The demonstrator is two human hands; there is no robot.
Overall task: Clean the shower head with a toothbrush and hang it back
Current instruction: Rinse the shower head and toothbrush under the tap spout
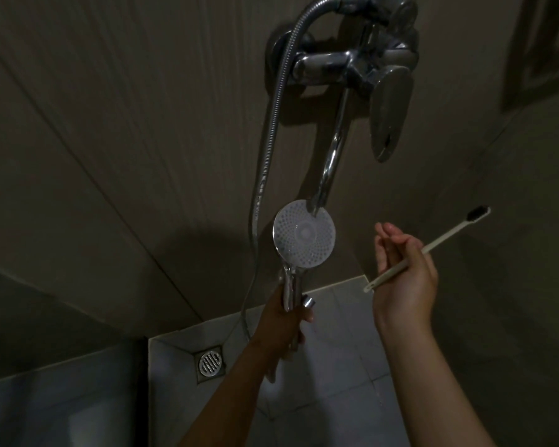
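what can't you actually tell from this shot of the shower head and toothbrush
- Head view: grime on the shower head nozzles, too dim and small.
- Head view: lower handle, covered by the left hand.
- Head view: where the hose joins the handle, behind the left arm.
- Head view: any hanging bracket, tap cut off by the top edge.
- Head view: whether the toothbrush in the right hand is wet, too small.
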